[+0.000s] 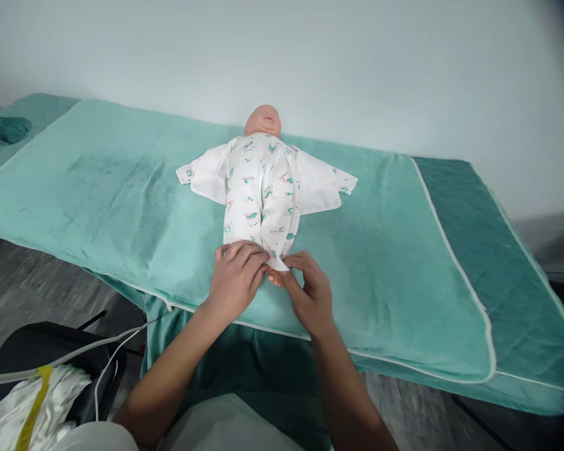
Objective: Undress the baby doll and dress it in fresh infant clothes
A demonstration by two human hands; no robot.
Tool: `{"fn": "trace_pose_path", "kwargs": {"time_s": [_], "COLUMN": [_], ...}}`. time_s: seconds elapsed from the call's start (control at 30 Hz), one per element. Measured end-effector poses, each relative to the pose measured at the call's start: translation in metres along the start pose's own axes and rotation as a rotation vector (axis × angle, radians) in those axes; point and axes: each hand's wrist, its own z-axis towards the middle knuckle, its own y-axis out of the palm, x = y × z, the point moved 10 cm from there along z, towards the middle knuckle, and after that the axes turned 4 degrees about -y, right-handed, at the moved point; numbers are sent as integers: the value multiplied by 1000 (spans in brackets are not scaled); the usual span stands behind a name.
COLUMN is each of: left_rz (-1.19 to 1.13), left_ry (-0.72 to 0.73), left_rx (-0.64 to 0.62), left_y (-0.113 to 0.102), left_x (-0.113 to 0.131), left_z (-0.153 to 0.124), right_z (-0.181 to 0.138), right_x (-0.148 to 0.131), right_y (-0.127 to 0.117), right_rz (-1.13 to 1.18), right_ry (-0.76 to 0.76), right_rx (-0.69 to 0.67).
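A baby doll [263,120] lies on its back, its head toward the wall. White printed baby clothes [249,188] cover its body and legs, with the sleeves [345,181] spread out to both sides. At the lower end of the leg part, my left hand [237,275] has its fingers bent over the cloth, gripping it near the hem. My right hand [310,291] pinches the pointed white edge of the hem between thumb and fingers. A doll's foot [276,277] peeks out below that hem, its toes showing. The other foot is hidden.
The doll lies on a green plush cover [380,250] over a long bed against a white wall [357,62]. At lower left, a black chair [37,338] holds white cloth [42,401] with a yellow strap. A pale cable [98,341] runs toward the bed's edge.
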Motion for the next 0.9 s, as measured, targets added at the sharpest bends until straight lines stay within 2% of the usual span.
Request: {"fn": "trace_pose_path", "kwargs": {"time_s": [0.2, 0.37, 0.47, 0.63, 0.9], "left_rz": [-73, -160, -150, -158, -151], "left_ry": [47, 81, 125, 167, 166], "left_rx": [87, 171, 170, 167, 72], "left_y": [-3, -17, -18, -18, -1], "left_x": [3, 5, 11, 21, 18], "left_z": [1, -5, -10, -16, -24], "right_z": [-13, -30, -40, -46, -45], "right_x": [10, 14, 15, 15, 23], "right_y": [-6, -12, -10, -7, 2], "right_rz": [18, -176, -254, -247, -281], "right_ry": [31, -43, -57, -33, 10], "right_rx": [11, -10, -42, -54, -148]}}
